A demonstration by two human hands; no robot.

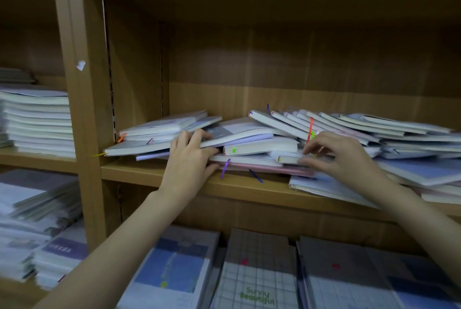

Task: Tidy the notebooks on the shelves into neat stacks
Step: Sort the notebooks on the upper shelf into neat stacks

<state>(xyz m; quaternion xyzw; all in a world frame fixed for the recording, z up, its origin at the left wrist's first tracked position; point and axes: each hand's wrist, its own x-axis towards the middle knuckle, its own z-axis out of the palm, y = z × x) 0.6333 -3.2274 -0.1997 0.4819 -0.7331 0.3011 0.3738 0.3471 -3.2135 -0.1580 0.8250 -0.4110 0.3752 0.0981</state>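
A messy heap of notebooks with white page edges and coloured ribbon markers sprawls across the wooden shelf, leaning and overlapping from left to far right. My left hand grips the left part of the heap, fingers curled over a slanted notebook and thumb under the lower ones. My right hand pinches the corner of a small white notebook in the middle of the heap. More slanted notebooks fan out behind and right of that hand.
A neat stack of notebooks sits in the left bay. Below the shelf lie rows of flat notebooks and loose piles at lower left. An upright divider separates the bays.
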